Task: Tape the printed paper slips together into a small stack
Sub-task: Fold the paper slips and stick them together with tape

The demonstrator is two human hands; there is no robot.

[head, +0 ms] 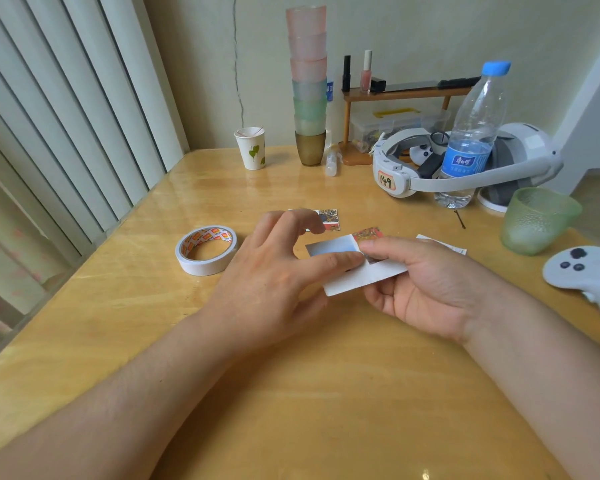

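Head view: nearest the camera, two bare forearms reach in over the wooden table (291, 393). The right hand (430, 289) holds the white paper slip (361, 277) from below, thumb on top and fingers curled beneath it. The slip's long axis runs roughly left to right, its right end tilted slightly away from the camera. The left hand (274, 271) pinches the slip's left part with its thumb lying across the top; the other fingers arch loosely above. Just behind the thumbs a second slip (333, 245), with a pale blue-white face and a red printed end, lies along the same direction, overlapping the held slip; whether the two are joined cannot be told. Left of the held slip sits a roll of tape (207, 249), flat on the table with its opening facing up. Beyond the held slip lies another printed slip (328, 220), partly hidden by the left fingers. To the right of it a further slip (444, 244) peeks out behind the right hand. Farther back stand a water bottle (471, 140), a headset (465, 164) and a stack of cups (309, 84).
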